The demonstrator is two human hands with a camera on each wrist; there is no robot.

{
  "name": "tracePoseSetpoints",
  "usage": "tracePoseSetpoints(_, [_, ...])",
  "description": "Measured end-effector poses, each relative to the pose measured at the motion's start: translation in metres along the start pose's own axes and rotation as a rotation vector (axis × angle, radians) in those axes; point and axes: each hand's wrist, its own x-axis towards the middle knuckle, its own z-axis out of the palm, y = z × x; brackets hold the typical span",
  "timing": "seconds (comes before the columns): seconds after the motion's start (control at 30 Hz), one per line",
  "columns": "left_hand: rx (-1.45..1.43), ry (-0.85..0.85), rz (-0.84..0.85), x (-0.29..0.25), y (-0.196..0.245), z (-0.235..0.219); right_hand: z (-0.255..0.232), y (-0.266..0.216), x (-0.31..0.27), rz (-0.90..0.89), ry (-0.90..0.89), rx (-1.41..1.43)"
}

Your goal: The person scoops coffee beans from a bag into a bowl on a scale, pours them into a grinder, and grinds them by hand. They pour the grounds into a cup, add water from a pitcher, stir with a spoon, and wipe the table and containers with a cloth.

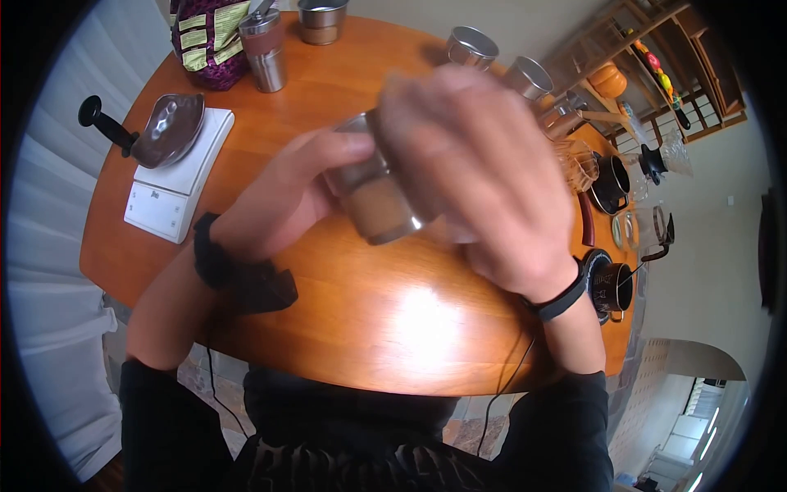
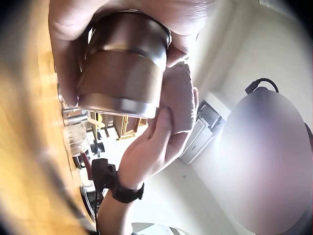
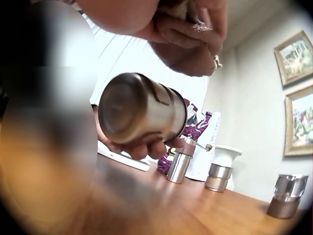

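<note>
My left hand grips a steel cup with a brown band, raised over the wooden table. Its thumb lies near the rim and its fingers wrap the side. In the right wrist view the cup is tilted, base toward the camera. My right hand, blurred by motion, is at the cup's upper end and hides much of it in the head view. Between its fingers it holds a brownish cloth with frayed white edges. The cloth shows just beyond the cup in the left wrist view.
A white scale bearing a brown dish stands at left. Behind it are a hand coffee grinder and a purple bag. Metal cups stand at the back. A dark pot and a glass dripper are at right.
</note>
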Motion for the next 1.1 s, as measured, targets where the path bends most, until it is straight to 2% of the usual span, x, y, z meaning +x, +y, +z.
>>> tracePoseSetpoints(0.1, [-0.037,-0.043,-0.038,-0.001,-0.002,-0.004,0.014,-0.011,0.0,-0.035,-0.076,0.116])
tracePoseSetpoints(0.27, [-0.009,-0.054,-0.023,0.002,-0.001,-0.006,0.022,-0.006,-0.008,0.108,-0.043,0.287])
tracePoseSetpoints(0.47, [0.012,-0.004,0.137,-0.006,-0.009,-0.007,0.03,-0.017,-0.016,0.373,0.009,0.63])
tracePoseSetpoints(0.57, [0.114,0.065,0.21,-0.006,-0.015,-0.003,0.043,-0.021,-0.024,0.572,0.045,1.061])
tracePoseSetpoints(0.67, [0.177,0.08,0.277,-0.005,-0.022,-0.007,0.044,-0.022,-0.023,0.697,0.09,1.391])
tracePoseSetpoints(0.73, [0.259,0.037,0.335,-0.003,-0.024,-0.011,0.043,-0.02,-0.022,0.771,0.107,1.558])
tracePoseSetpoints(0.87, [0.378,-0.016,0.554,0.005,-0.024,0.006,0.04,-0.028,-0.021,0.928,0.176,1.922])
tracePoseSetpoints(0.97, [0.341,-0.082,0.519,0.007,-0.023,0.005,0.037,-0.026,-0.019,0.997,0.119,2.046])
tracePoseSetpoints(1.1, [0.562,-0.077,0.626,0.008,-0.018,0.001,0.043,-0.021,-0.034,0.986,0.098,2.311])
